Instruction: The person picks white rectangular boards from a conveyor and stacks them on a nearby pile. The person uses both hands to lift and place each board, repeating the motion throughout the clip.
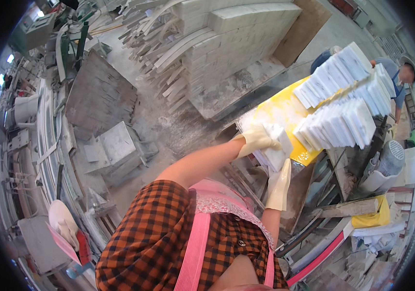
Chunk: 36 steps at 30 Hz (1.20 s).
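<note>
A small stack of white marble tiles (276, 154) is between my two hands at the near end of a yellow work surface (277, 103). My left hand (259, 139), in a cream rubber glove, grips the stack's left and far side. In a matching glove, my right hand (279, 186) holds the near right side, with a finger stretched along the tiles' edge. Its other fingers are partly hidden by the stack. Beyond it, rows of grey-veined marble tiles (336, 125) lean upright on the yellow surface, with another row (333, 75) farther back.
A co-worker (397, 72) stands past the tile rows at the far right. Tall stacks of pale stone strips (236, 53) rise ahead. To the left are a dusty slab (100, 87) and a metal box (115, 148). A grey bucket (391, 157) and yellow cloth (374, 213) are at right.
</note>
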Each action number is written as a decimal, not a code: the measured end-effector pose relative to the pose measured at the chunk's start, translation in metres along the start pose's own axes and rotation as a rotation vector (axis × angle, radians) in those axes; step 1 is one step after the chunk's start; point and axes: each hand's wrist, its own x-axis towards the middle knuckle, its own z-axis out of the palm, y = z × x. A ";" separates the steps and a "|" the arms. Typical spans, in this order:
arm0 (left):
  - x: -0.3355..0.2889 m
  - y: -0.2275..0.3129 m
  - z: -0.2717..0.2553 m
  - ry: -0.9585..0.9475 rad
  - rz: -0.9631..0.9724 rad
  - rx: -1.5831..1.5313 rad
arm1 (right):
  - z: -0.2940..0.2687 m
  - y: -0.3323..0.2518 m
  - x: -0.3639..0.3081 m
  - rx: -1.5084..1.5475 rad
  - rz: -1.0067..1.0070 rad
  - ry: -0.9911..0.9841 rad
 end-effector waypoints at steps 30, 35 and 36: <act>0.133 0.029 -0.316 0.027 0.317 0.642 | 0.260 0.068 0.171 -0.433 -0.131 -0.308; 0.182 0.051 -0.410 -0.105 0.347 1.229 | 0.381 0.123 0.257 -0.061 0.025 -0.417; 0.192 0.050 -0.422 -0.120 0.352 1.310 | 0.400 0.135 0.273 -0.105 0.084 -0.398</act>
